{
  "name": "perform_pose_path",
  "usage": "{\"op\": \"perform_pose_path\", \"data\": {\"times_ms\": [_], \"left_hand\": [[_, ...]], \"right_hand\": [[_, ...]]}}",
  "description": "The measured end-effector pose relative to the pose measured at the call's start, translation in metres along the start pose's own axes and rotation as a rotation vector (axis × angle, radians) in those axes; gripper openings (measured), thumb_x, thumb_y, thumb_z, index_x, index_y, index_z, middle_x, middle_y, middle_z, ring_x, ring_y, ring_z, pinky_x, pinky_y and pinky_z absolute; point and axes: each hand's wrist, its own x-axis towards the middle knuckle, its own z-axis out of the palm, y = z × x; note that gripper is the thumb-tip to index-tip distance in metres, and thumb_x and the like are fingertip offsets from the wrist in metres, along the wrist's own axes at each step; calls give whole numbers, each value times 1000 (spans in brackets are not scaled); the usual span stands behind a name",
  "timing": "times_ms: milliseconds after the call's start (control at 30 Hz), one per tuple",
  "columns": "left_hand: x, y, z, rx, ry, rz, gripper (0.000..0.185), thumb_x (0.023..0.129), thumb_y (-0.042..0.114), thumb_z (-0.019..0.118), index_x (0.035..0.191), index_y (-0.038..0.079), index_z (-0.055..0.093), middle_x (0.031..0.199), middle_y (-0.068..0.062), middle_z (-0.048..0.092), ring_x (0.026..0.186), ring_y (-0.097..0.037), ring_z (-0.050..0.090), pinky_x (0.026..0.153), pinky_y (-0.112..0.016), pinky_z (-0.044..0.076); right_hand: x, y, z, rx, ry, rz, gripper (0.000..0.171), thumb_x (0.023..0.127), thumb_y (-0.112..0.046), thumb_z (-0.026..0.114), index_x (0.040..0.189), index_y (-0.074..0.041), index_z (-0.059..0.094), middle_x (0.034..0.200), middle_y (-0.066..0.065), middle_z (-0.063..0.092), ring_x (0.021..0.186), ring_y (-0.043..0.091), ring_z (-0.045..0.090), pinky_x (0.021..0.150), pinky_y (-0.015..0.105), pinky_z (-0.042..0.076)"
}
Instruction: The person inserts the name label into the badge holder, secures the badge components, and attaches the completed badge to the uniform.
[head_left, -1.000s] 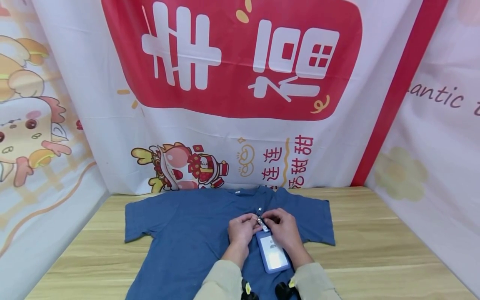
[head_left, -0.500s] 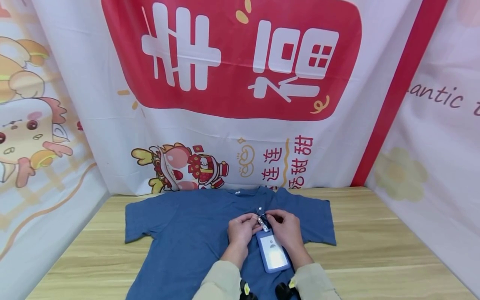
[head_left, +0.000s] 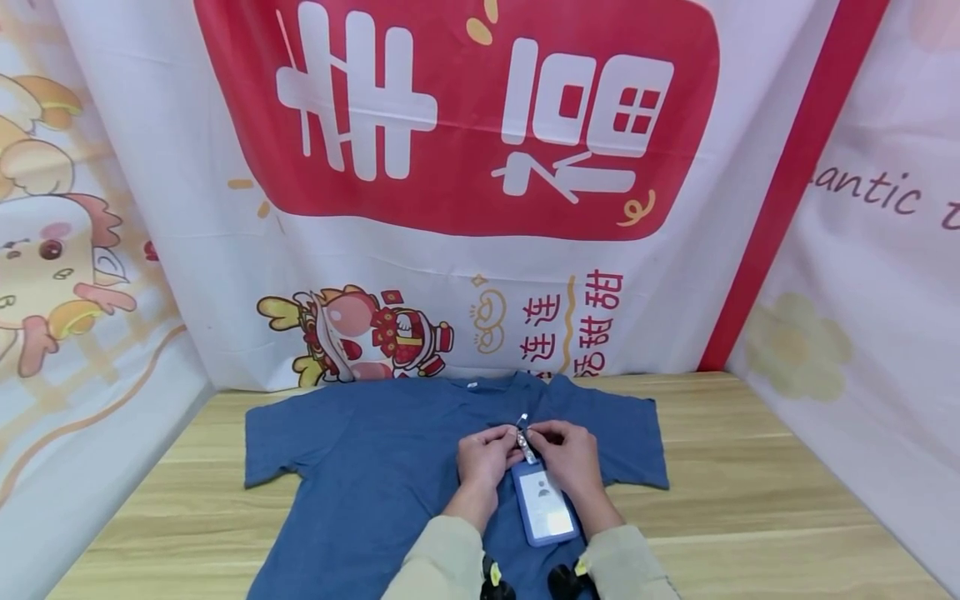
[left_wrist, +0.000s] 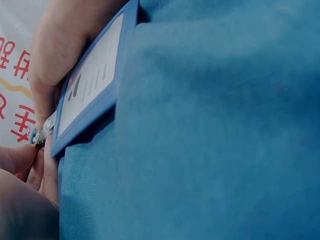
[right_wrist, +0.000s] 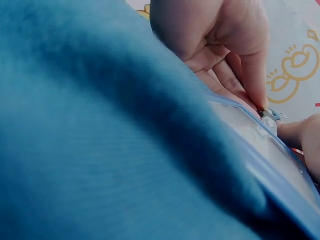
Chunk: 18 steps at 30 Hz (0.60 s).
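Note:
A blue T-shirt [head_left: 375, 475] lies spread on the table, and an ID badge holder [head_left: 545, 504] in a blue frame with a white card rests on its chest. From the top of the holder a short strap leads to a metal badge clip [head_left: 525, 446]. My left hand [head_left: 482, 462] pinches the clip between thumb and fingers from the left. On the other side, my right hand [head_left: 568, 458] pinches at the clip, its fingertips close to the shirt fabric. The left wrist view shows both thumbs meeting at the clip [left_wrist: 45, 131]; fingers hide part of it.
The wooden table [head_left: 750, 500] extends on both sides of the shirt. A printed cloth [head_left: 465, 250] hangs at its far edge, with more printed cloth at the left and right. Dark wrist devices [head_left: 566, 581] sit at both cuffs.
My right fingertips shift slightly around the clip, away and then back closer. The left hand keeps its pinch, and the badge holder stays in place. The head view shifts slightly.

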Motion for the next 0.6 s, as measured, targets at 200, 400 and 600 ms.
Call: {"op": "perform_pose_path", "data": {"times_ms": [200,400,600], "left_hand": [[-1,3,-1,-4,-25,-5,24,104,8,70,125,-3,78,123,-25,78,87,-16,81,80,-31,69],[0,3,-2,-22,-42,21,25,105,9,70,125,-4,77,122,-25,78,84,-14,80,80,-32,69],[-1,2,-3,-15,-62,23,24,104,10,71,123,-3,79,118,-21,79,83,-13,80,80,-31,69]], "right_hand": [[0,-1,-1,1,-17,-3,14,100,-19,79,106,-10,86,103,9,83,92,20,75,79,35,60],[1,-5,-2,9,-85,19,21,105,-21,71,115,-7,84,113,11,82,105,26,74,90,42,61],[1,-7,-6,29,-88,67,19,103,-20,74,112,-7,84,112,12,82,108,30,73,93,45,60]]}}
